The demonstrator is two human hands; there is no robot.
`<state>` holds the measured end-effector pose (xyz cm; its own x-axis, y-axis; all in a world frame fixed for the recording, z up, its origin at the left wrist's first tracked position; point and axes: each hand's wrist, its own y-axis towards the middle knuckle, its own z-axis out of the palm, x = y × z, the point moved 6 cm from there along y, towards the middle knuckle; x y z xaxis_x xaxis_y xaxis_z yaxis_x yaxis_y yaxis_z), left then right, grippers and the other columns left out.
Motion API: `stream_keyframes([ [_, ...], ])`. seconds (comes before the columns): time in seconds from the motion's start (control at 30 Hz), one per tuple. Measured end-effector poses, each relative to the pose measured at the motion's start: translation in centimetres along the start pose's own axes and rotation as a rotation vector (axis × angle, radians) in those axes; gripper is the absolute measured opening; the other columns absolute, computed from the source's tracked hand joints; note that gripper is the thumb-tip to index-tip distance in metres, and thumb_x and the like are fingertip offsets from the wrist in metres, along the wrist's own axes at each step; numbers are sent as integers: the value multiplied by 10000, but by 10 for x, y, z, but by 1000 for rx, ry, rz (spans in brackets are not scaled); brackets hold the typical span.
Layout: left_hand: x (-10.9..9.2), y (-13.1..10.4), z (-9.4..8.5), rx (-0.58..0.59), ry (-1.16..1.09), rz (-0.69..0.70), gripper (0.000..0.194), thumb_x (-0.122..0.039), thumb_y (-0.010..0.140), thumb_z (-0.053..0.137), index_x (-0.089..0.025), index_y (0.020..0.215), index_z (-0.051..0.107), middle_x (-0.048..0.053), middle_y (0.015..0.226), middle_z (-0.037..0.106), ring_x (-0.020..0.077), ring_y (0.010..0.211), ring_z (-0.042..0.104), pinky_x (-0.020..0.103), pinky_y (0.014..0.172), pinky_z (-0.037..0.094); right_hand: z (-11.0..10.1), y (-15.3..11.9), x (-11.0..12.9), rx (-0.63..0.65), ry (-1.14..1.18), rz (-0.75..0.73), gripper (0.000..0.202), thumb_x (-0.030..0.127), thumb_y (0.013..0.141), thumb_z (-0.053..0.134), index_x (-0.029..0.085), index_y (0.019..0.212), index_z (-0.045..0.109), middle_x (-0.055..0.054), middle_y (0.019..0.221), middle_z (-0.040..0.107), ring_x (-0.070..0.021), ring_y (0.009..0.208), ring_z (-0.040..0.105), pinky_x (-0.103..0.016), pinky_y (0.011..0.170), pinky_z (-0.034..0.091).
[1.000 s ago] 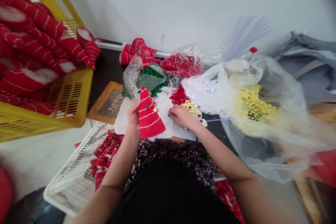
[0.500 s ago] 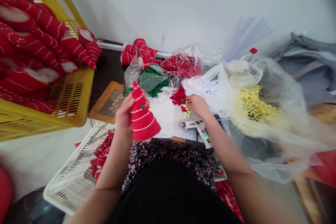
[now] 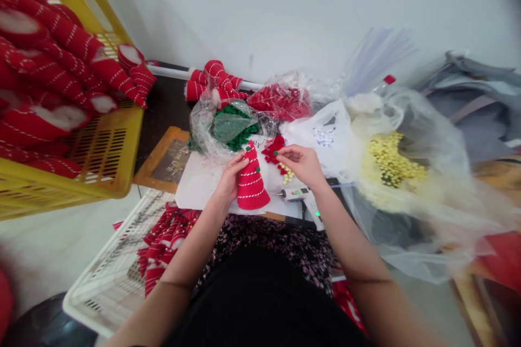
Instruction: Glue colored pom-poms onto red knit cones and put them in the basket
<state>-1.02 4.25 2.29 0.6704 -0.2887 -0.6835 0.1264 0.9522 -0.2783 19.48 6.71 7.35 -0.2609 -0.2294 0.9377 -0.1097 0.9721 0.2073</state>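
In my left hand (image 3: 231, 175) is a red fabric cone (image 3: 252, 187) with white stitched stripes, its tip pointing up. A few small green pompoms sit on its side. My right hand (image 3: 302, 164) pinches a green pompom (image 3: 275, 153) between thumb and finger, to the right of the cone and apart from it. Beneath those fingertips lie a small heap of red pompoms (image 3: 270, 148) and some yellow pompoms (image 3: 288, 174). A white glue gun (image 3: 296, 194) with a green light rests just below my right hand.
Behind are bags of green pompoms (image 3: 234, 126) and red pompoms (image 3: 280, 100). To the right stands a clear bag of yellow pompoms (image 3: 393, 160). A yellow crate (image 3: 136, 143) of red striped cones is at left, with a white basket (image 3: 87, 287) below it.
My left hand has brought the cone rightward, closer to my right hand. My right hand has risen slightly off the pompom heap, and the green pompom now shows clearly at its fingertips.
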Motion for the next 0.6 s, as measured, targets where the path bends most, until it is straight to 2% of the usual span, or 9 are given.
stream_keyframes([
  [0.1, 3, 1, 0, 3, 18, 0, 461, -268, 593, 945, -191, 992, 727, -4, 851, 778, 158, 694, 705, 287, 721, 554, 14, -4, 20, 51, 110, -57, 178, 376, 803, 812, 219, 886, 798, -53, 926, 796, -192, 766, 747, -344, 733, 617],
  [0.2, 5, 1, -1, 13, 46, 5, 459, -277, 616, 937, -194, 1018, 732, 4, 883, 778, 168, 716, 705, 296, 732, 545, 26, -7, 34, 86, 122, -108, 143, 344, 825, 808, 226, 906, 804, -48, 950, 802, -194, 828, 751, -348, 785, 623],
  [0.4, 6, 1, 5, 70, 104, 54, 400, -323, 649, 921, -202, 985, 741, 5, 900, 770, 165, 741, 702, 287, 733, 537, 33, -11, 36, 29, 71, -113, 126, 328, 833, 803, 218, 894, 804, -46, 894, 820, -199, 788, 730, -345, 748, 595],
  [0.6, 5, -2, 9, 73, 120, 93, 354, -312, 651, 921, -211, 950, 760, 9, 938, 785, 189, 816, 718, 287, 763, 537, 41, -15, 46, 36, -56, -182, 88, 310, 888, 764, 249, 867, 824, -55, 961, 807, -219, 891, 727, -346, 764, 582],
])
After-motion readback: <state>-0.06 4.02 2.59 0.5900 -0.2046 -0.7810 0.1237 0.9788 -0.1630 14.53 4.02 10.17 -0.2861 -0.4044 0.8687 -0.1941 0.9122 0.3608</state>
